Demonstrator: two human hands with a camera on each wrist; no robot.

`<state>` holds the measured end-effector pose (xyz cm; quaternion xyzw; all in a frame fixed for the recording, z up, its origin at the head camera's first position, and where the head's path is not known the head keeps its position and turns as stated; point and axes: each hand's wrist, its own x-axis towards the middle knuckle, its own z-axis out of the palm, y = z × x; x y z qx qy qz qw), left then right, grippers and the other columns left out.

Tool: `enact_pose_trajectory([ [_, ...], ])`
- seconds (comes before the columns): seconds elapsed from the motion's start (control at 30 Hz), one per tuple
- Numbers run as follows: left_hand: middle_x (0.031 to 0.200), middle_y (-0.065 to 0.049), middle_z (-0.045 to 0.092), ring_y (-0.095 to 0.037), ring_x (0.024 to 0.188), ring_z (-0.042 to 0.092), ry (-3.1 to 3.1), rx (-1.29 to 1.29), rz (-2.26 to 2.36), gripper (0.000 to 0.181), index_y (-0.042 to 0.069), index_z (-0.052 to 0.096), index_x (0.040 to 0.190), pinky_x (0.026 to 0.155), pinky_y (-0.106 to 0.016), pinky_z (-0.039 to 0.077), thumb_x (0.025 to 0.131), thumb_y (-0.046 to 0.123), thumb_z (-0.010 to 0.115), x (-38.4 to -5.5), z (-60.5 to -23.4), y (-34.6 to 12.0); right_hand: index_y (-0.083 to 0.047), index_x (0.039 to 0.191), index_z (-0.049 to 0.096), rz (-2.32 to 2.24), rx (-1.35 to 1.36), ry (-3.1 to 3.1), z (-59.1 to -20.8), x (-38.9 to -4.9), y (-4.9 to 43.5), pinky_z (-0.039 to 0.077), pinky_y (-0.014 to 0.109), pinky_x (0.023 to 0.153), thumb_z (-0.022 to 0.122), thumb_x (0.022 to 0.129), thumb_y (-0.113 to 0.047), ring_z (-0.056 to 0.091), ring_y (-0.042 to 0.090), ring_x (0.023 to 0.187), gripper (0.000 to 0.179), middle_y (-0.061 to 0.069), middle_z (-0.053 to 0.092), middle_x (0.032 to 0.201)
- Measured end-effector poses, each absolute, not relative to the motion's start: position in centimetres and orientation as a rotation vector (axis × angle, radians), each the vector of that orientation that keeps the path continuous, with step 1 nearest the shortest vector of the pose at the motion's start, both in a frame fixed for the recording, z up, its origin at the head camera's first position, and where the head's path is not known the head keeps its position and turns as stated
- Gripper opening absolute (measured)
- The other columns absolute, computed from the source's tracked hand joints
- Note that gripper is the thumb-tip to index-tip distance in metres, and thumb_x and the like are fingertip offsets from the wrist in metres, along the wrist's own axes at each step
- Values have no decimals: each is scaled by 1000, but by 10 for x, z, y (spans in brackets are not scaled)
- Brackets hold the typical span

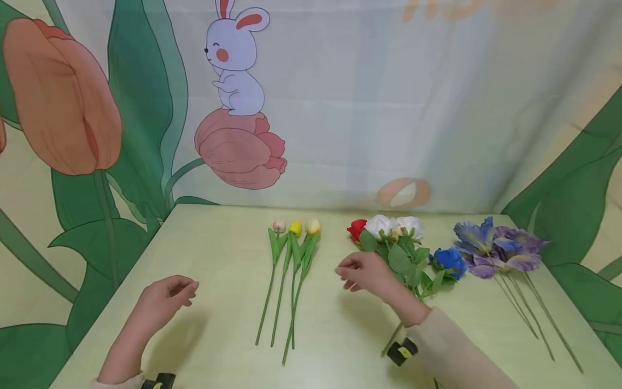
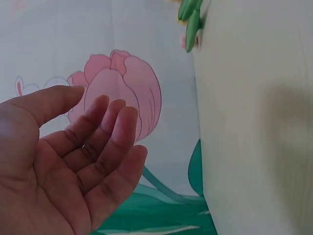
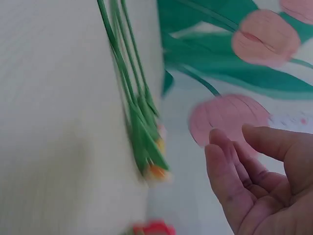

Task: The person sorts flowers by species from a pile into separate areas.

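My left hand (image 1: 164,303) hovers above the left part of the table with loosely bent fingers and nothing in them. Several artificial tulips (image 1: 303,260) with pink, yellow and cream heads lie side by side between the two hands, heads toward the back. To their right, my right hand (image 1: 367,274) hangs in the air, its relaxed fingers holding nothing. Behind and partly under it lies a bunch of roses: a red rose (image 1: 357,230), white roses (image 1: 379,226) and a blue rose (image 1: 449,262). The right forearm hides part of their stems. In the right wrist view, the tulips (image 3: 145,131) look blurred.
Purple and blue irises (image 1: 519,249) with long thin stems lie at the right side of the pale table (image 1: 218,248). Behind the table hangs a cloth backdrop (image 1: 330,108) printed with a rabbit and large tulips.
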<state>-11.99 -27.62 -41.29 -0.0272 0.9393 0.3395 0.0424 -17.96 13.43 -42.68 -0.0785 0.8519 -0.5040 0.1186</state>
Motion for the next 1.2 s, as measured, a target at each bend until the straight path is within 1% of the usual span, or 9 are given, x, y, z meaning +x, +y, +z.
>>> enact_pose_trajectory([
  [0.13, 108, -17, 75, -15, 89, 69, 2875, -116, 1009, 42, -4, 64, 125, 76, -31, 54, 107, 33, 54, -112, -412, -292, 10, 121, 66, -1475, -99, 2560, -420, -162, 207, 64, 34, 73, 64, 102, -21, 71, 15, 75, 37, 14, 74, 91],
  [0.37, 110, -19, 75, -18, 91, 70, 2881, -135, 991, 45, -6, 63, 126, 76, -31, 55, 108, 33, 52, -110, -409, -306, 19, 126, 60, -1531, 286, 2360, -464, -158, 302, 62, 26, 68, 56, 106, -31, 69, 7, 69, 53, -2, 73, 82],
  [0.5, 108, -19, 75, -16, 89, 69, 2879, -134, 1004, 43, -6, 64, 125, 75, -30, 55, 107, 32, 54, -111, -409, -305, 13, 114, 67, -1668, 362, 2159, -483, -163, 316, 62, 23, 69, 60, 104, -34, 71, 7, 69, 48, -4, 74, 79],
  [0.73, 106, -17, 75, -15, 88, 69, 2885, -132, 995, 41, -5, 65, 123, 75, -31, 54, 106, 31, 55, -110, -410, -303, -10, 91, 76, -1857, 445, 1959, -492, -174, 319, 62, 23, 69, 62, 103, -23, 74, 7, 69, 22, -3, 77, 78],
  [0.97, 107, -17, 75, -16, 89, 70, 2879, -135, 985, 42, -4, 64, 123, 76, -32, 54, 107, 33, 54, -109, -414, -305, -18, 82, 74, -2003, 542, 1865, -492, -183, 312, 62, 22, 69, 62, 102, -15, 74, 6, 69, 23, -3, 75, 74],
  [1.03, 107, -17, 75, -16, 89, 70, 2878, -136, 983, 42, -4, 65, 123, 76, -32, 54, 107, 33, 54, -110, -414, -305, -10, 93, 72, -2037, 570, 1848, -490, -186, 309, 62, 21, 69, 59, 103, -12, 73, 5, 68, 16, -3, 74, 72],
  [1.07, 107, -17, 75, -16, 89, 70, 2879, -135, 982, 42, -4, 65, 123, 76, -32, 54, 107, 33, 54, -110, -415, -304, -4, 110, 71, -2053, 571, 1851, -490, -187, 309, 62, 21, 69, 57, 104, -11, 73, 4, 68, 16, -3, 74, 72],
  [1.1, 107, -17, 75, -16, 89, 70, 2878, -135, 981, 42, -4, 65, 123, 76, -32, 54, 107, 33, 54, -110, -415, -304, 2, 127, 63, -2065, 567, 1865, -488, -188, 308, 61, 20, 69, 56, 104, -10, 73, 4, 68, 27, -4, 74, 72],
  [1.2, 106, -16, 75, -16, 88, 69, 2880, -134, 976, 41, -4, 65, 122, 76, -32, 54, 107, 32, 54, -110, -415, -305, 8, 151, 35, -2062, 549, 1974, -484, -190, 306, 60, 18, 68, 54, 105, -12, 72, 2, 69, 54, -8, 72, 72],
])
